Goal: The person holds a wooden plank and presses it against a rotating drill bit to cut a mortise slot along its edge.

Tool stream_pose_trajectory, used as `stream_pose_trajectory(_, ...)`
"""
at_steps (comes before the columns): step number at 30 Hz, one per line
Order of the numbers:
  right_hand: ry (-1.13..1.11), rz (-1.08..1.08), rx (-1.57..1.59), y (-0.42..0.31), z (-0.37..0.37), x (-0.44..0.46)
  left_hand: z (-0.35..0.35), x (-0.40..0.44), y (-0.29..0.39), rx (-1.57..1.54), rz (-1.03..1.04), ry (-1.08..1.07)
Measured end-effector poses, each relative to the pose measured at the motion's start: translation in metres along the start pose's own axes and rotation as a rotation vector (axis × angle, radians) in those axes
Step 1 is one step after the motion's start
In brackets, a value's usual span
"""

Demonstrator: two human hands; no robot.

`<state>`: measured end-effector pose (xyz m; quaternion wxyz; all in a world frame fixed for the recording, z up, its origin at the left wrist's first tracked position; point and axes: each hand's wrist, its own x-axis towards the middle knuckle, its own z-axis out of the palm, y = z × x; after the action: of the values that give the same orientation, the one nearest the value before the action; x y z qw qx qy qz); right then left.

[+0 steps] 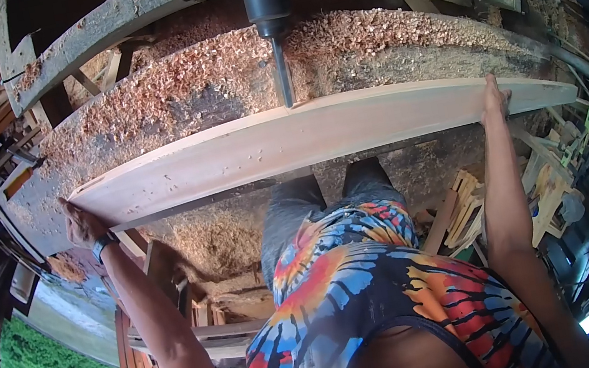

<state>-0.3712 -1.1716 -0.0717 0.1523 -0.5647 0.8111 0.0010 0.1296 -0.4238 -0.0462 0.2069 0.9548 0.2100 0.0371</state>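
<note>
A long pale wooden board [287,142] lies across the worktable in front of me. My left hand [83,223], with a band at its wrist, is closed around the board's left end. Toward the right end, my right hand [495,102] grips the same board, its thumb or a finger reaching over the top. A metal bit [282,73] comes down from a dark chuck [267,5] and meets the board's far edge near the middle. I cannot tell whether the bit is turning. The undersides of both grips are hidden.
Wood shavings [162,89] are heaped over the worktable [211,106] behind the board. A curved wooden frame [106,36] spans the far side. Wood offcuts [462,206] are piled at the right, and more shavings lie on the floor near my legs.
</note>
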Motion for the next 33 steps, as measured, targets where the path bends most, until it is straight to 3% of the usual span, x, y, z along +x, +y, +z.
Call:
stream_pose_trajectory(2,0.000,-0.010,-0.008,-0.005,-0.002,-0.004,0.003,0.002,-0.008,-0.042,0.083,0.015)
stream_pose_trajectory(8,0.046,-0.006,-0.064,0.002,0.002,0.002,0.005,0.005,-0.009,-0.025,0.039,0.030)
stream_pose_trajectory(11,0.059,-0.025,-0.084,0.006,0.005,0.012,0.006,0.011,-0.020,0.053,0.183,0.043)
stream_pose_trajectory(14,0.042,-0.018,-0.075,0.004,0.003,0.010,0.002,0.011,-0.013,0.079,0.030,-0.027)
stream_pose_trajectory(20,0.038,0.007,-0.105,-0.005,0.001,0.003,0.004,0.008,-0.013,0.069,0.102,0.012)
stream_pose_trajectory(26,0.011,-0.001,-0.054,-0.007,-0.001,0.002,0.005,0.009,-0.011,0.042,-0.058,-0.013)
stream_pose_trajectory(33,0.011,-0.019,-0.055,-0.014,-0.003,-0.006,0.007,0.020,-0.027,0.078,-0.029,-0.030)
